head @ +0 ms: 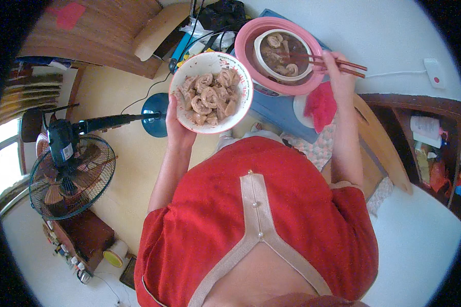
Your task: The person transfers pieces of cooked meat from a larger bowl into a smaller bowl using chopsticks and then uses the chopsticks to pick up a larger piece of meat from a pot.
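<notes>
My left hand (179, 128) grips the near-left rim of a white bowl (236, 122) with a red edge and printed writing. Pieces of cooked meat (209, 96), some curled into rings, fill much of it. At the upper right, my right hand (336, 71) holds a pair of reddish-brown chopsticks (349, 69). Their tips reach into a white inner pot (258, 49), where more meat (280, 55) sits in dark broth. That pot stands inside a pink oval cooker (249, 32) with liquid around it. Whether the tips pinch a piece is unclear.
A blue box-like stand (278, 119) bears the cooker, with a red cloth (320, 107) on a white lid-like disc beside it. To the left is a standing fan (73, 176). Cables and bags (221, 17) lie behind the bowl. Open shelving (426, 126) stands right.
</notes>
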A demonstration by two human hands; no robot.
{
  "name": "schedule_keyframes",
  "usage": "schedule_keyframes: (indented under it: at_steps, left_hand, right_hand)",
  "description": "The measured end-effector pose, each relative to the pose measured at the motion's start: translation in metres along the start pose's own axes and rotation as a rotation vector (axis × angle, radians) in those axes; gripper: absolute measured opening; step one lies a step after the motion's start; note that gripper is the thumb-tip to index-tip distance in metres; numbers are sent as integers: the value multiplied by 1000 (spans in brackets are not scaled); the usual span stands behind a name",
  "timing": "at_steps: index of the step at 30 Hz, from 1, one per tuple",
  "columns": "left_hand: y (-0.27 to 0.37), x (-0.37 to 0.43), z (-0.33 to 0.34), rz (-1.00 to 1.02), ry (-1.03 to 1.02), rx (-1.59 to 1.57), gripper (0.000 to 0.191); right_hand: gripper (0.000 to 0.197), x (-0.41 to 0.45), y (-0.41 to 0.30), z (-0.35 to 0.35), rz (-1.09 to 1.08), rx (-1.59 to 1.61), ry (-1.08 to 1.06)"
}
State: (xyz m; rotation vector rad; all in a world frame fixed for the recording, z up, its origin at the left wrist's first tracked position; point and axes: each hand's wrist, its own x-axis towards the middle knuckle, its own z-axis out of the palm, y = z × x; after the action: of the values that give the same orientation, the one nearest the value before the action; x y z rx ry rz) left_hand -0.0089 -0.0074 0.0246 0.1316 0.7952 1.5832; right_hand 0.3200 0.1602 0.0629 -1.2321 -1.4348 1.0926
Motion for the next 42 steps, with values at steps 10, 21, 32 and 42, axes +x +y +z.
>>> schedule_keyframes:
  at_steps: [10, 21, 32, 42]
  left_hand:
    - [3, -2, 5, -24, -11, 7, 56]
    - [1, 0, 6, 66, -55, 60, 56]
    - [-1, -6, 7, 55, 19, 32, 55]
    - [0, -2, 4, 57, 24, 41, 55]
  right_hand:
    - [21, -4, 24, 21, -58, -155, 125]
    - [22, 9, 5, 30, -149, -228, 96]
    - [21, 31, 13, 13, -193, -79, 1]
    - [25, 15, 6, -21, -82, -404, 39]
